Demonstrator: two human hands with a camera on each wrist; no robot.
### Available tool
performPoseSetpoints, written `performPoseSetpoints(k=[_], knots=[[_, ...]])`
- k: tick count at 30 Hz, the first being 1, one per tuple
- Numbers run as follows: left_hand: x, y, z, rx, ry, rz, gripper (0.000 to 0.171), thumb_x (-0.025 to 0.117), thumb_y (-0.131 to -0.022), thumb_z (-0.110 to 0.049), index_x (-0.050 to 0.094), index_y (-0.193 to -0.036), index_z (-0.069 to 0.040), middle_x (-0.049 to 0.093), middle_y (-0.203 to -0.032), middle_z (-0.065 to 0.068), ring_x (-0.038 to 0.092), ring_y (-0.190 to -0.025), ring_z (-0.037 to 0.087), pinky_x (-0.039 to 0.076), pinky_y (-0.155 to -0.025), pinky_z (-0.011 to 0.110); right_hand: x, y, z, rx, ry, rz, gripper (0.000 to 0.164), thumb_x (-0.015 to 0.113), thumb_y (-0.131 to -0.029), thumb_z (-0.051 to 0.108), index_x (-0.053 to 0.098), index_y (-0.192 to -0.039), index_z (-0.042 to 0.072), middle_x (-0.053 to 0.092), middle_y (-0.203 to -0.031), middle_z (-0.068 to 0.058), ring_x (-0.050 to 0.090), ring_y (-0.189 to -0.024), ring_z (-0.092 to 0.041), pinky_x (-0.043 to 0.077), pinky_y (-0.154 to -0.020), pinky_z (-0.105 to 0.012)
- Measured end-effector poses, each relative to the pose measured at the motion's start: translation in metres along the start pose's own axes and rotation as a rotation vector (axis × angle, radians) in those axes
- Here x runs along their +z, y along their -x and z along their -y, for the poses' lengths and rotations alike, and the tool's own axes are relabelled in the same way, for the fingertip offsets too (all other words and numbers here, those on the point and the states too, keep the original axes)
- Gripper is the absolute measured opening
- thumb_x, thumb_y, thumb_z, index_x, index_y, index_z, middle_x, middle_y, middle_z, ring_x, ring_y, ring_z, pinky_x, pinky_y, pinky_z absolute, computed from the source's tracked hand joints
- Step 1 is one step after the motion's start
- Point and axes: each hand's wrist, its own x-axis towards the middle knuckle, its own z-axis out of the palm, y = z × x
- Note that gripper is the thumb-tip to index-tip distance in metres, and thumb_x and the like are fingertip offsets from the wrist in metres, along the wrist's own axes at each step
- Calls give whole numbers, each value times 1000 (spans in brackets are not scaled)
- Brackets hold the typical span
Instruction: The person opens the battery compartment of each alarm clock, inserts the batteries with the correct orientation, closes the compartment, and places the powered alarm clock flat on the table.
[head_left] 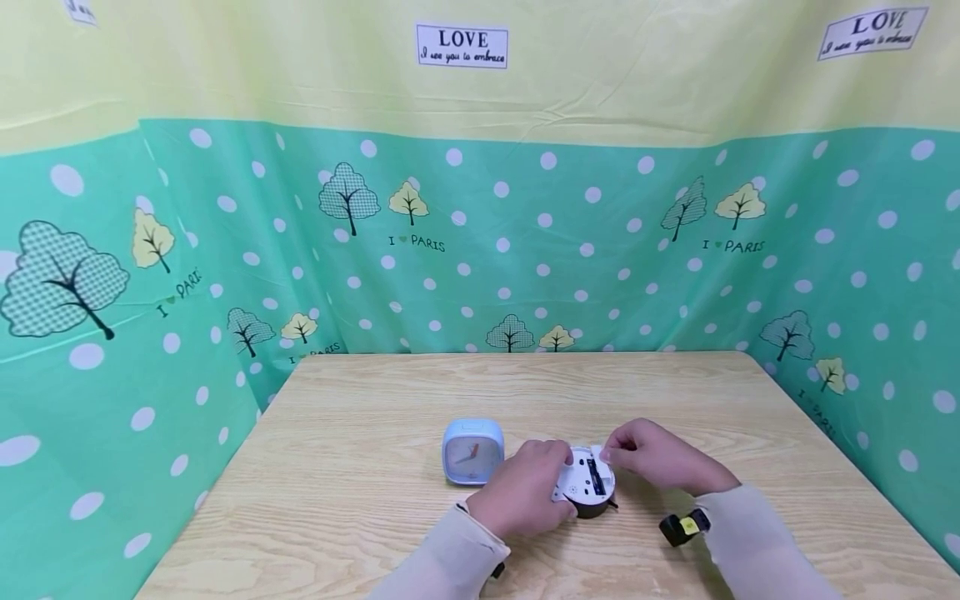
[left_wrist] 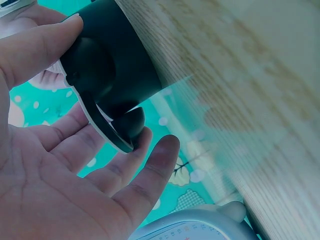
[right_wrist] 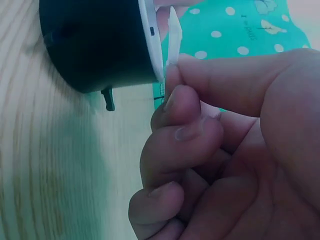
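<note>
A round black clock with a white back lies with that back facing up, and a dark battery slot shows in it. My left hand grips the clock from its left side, thumb on the black casing, as the left wrist view shows. Thumb and forefinger of my right hand pinch a small thin white battery cover right at the clock's white back. A short black foot sticks out of the casing in the right wrist view.
Left of my left hand stands a light blue alarm clock, its dial facing me. Everything rests on a wood-grain table. Behind and beside it hangs a green and yellow printed curtain. A black strapped device sits at my right wrist.
</note>
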Motion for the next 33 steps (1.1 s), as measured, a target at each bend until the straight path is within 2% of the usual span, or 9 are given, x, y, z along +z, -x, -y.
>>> performPoseSetpoints(k=[5, 11, 25, 33], knots=[[0, 0, 0, -3, 7, 6, 56, 88, -79, -34, 58, -124, -20, 63, -112, -7, 53, -103, 7, 50, -84, 27, 0, 4, 9, -27, 10, 26, 16, 69, -99, 23, 73, -87, 13, 66, -83, -5, 50, -69, -17, 40, -55, -28], [-1, 1, -1, -11, 11, 16, 56, 88, -79, -34, 58, -124, -20, 63, -113, -6, 53, -104, 7, 50, -85, 27, 1, 5, 12, -45, 22, 45, 17, 70, -98, 24, 74, -85, 14, 67, -77, -3, 47, -61, -14, 37, -50, -26], [0, 0, -1, -9, 1, 16, 55, 87, -80, -35, 58, -124, -19, 63, -115, -5, 53, -106, 8, 51, -87, 27, 8, 9, 27, 0, 127, -1, 17, 73, -95, 18, 72, -78, 16, 65, -72, -1, 50, -62, -15, 40, -52, -26], [0, 0, 0, 1, -5, 11, 55, 87, -81, -35, 58, -124, -19, 63, -116, -5, 53, -106, 8, 50, -87, 27, 11, 8, 27, -18, 171, -14, 19, 74, -94, 17, 70, -76, 17, 61, -68, 2, 51, -61, -14, 40, -52, -25]])
